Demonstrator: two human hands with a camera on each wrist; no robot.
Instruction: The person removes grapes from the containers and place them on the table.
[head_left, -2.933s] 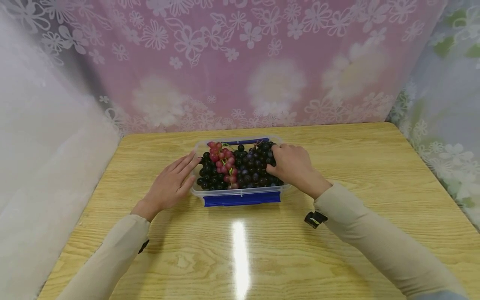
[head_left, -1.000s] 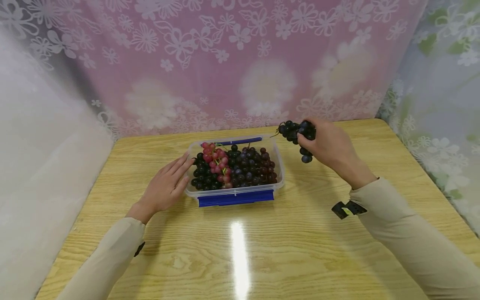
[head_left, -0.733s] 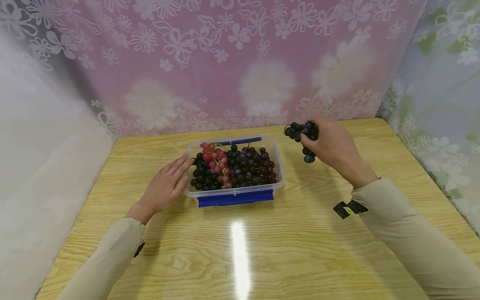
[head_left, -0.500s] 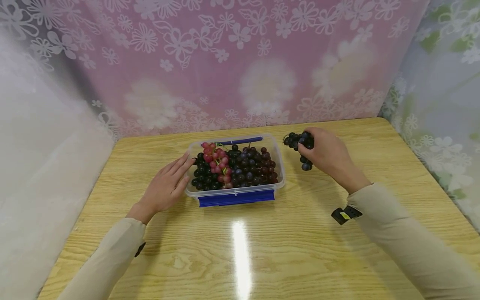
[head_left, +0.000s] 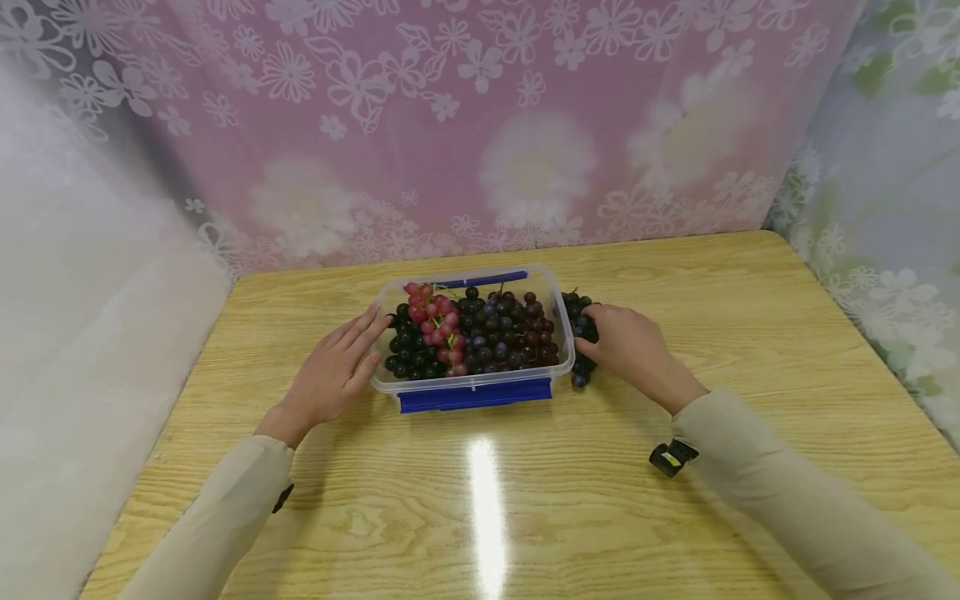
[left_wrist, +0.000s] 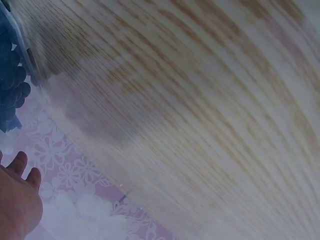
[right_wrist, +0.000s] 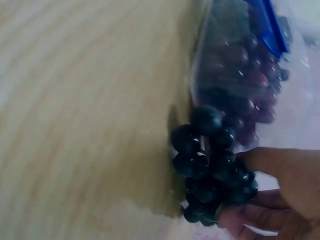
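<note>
Just outside the right wall of a clear plastic box [head_left: 566, 367], my right hand [head_left: 630, 346] grips a bunch of dark grapes [head_left: 581, 321]. In the right wrist view that bunch of dark grapes [right_wrist: 207, 165] hangs close to the box wall, between thumb and fingers. Inside the box lie a bunch of red grapes [head_left: 435, 321], black grapes [head_left: 411, 354] on the left, and blue-black and dark red grapes [head_left: 536, 325] on the right. My left hand [head_left: 330, 375] rests against the box's left side, fingers extended. The left wrist view catches only part of that hand [left_wrist: 17, 200].
The box has blue clip flaps [head_left: 476, 396] folded down at front and back. It stands on a wood-grain table [head_left: 360, 492]. A pink floral curtain [head_left: 450, 167] hangs behind the table, with pale cloth on both sides.
My right hand lifted a dark bunch out of the box and off to the right. Since then it has come lower and left, beside the box wall. My left hand stays put.
</note>
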